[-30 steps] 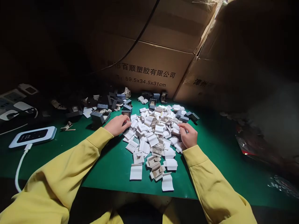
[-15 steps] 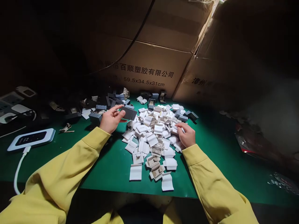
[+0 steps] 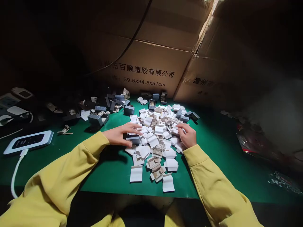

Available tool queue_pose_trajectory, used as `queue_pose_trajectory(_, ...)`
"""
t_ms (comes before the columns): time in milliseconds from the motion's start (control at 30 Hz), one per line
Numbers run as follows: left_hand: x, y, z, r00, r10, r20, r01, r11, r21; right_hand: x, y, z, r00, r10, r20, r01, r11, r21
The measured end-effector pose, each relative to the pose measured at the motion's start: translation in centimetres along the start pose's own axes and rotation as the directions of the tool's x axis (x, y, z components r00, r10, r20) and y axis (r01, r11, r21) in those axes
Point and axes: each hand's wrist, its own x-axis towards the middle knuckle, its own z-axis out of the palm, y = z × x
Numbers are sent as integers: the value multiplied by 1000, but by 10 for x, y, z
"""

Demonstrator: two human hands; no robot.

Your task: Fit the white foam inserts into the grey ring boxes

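Note:
My left hand (image 3: 124, 134) is over the left edge of a pile of white folded paper cards (image 3: 153, 141). Its fingers and thumb are spread around a small dark blue-grey box (image 3: 133, 139) that rests among the cards; I see no firm grip. At the pile's right side, my right hand (image 3: 187, 135) has its fingers closed, thumb and forefinger together at the cards. Whatever is between those fingertips is hidden. Another dark box (image 3: 129, 110) stands just beyond the left hand.
Several dark boxes (image 3: 95, 119) and scraps lie at the left back, more boxes (image 3: 184, 119) at the pile's right. A white device (image 3: 29, 142) with a cable sits at left on the green table (image 3: 106, 176). Large cartons (image 3: 146, 53) stand behind; a clear plastic bag (image 3: 251, 142) lies right.
My left hand has come down and right; the dark box once held up in it is out of the raised grip, and its fingers have spread. My right hand stays almost still.

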Motion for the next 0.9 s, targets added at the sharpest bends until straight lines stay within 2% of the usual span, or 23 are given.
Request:
queue_pose_trajectory(33,-2,-1,-2,999,1,51,-1,1000,3,0,0,0,1000,2,-5,-2,1000,-1)
queue_pose_trajectory(100,-3,-3,-2,998,-19,60,17,999,39,1,1,-1,1000,7,-23,-7,1000,-7)
queue_pose_trajectory(200,-2,-4,1,990,-127,-54,131,988,77,1,2,-1,999,9,-51,-10,1000,-16)
queue_pose_trajectory(267,-1,-2,2,962,-226,-156,235,971,41,1,3,-1,999,9,-43,-10,1000,-19)
queue_pose_trajectory(367,0,4,1,902,-318,-293,292,948,-131,0,5,0,1000,4,-19,-5,1000,-21)
queue_pose_trajectory(433,1,6,2,863,-357,-357,250,916,-314,0,6,1,1000,-1,-20,0,1000,-23)
queue_pose_trajectory(500,4,7,4,818,-404,-409,166,847,-505,0,6,2,1000,-11,-24,10,999,-34)
queue_pose_trajectory(600,9,8,9,742,-500,-446,19,681,-732,0,6,0,997,-64,-37,62,996,-68)
queue_pose_trajectory(700,14,13,10,691,-599,-405,-139,440,-887,-1,0,-2,986,-161,-45,155,981,-113)
queue_pose_trajectory(767,16,20,9,701,-636,-322,-233,222,-947,-2,-6,-3,976,-217,-9,213,966,-147)
queue_pose_trajectory(833,19,28,10,746,-639,-189,-274,-36,-961,-4,-12,-2,968,-242,65,250,949,-193)
queue_pose_trajectory(900,20,36,13,800,-599,-40,-247,-268,-931,-6,-15,0,961,-230,154,263,934,-243)
